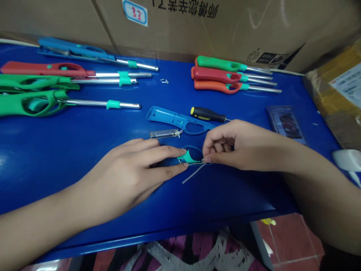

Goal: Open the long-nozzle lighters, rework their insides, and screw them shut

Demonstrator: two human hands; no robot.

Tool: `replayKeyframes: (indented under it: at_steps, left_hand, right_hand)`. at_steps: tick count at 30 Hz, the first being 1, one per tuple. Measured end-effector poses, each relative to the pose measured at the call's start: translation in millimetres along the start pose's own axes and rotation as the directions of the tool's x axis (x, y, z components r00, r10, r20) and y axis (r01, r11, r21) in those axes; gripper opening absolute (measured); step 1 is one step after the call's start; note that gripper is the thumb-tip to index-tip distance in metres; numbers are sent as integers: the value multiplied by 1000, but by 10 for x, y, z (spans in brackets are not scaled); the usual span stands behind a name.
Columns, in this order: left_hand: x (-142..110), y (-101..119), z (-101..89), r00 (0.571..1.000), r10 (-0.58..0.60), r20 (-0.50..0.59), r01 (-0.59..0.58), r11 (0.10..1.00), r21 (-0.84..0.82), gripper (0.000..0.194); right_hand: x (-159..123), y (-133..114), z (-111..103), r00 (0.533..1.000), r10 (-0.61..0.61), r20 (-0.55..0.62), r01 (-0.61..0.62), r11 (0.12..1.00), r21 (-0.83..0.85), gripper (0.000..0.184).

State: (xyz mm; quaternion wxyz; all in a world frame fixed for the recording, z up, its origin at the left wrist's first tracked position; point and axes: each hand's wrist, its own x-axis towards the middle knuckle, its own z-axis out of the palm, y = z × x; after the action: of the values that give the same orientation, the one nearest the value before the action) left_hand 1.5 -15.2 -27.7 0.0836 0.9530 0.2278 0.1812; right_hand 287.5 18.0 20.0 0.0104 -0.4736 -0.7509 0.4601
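From the head camera, a teal trigger (187, 156), set in a blue casing half (173, 162), is held between two fingertips of the left hand (135, 163). The fingertips of the right hand (234, 146) are pinched together by a white wire (195, 163); whether it is gripped cannot be told. Below them, a clear tube (193, 174) is seen; beyond the left hand, a clear tank (164, 134)
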Motion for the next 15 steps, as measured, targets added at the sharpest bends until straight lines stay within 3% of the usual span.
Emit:
replayKeyframes:
  at_steps: [15]
  left_hand:
    - [-7, 1, 7, 1000, -16, -1, 16, 1000, -19, 38]
  right_hand:
    - [-21, -8, 3, 999, -30, -21, 30, 999, -16, 9]
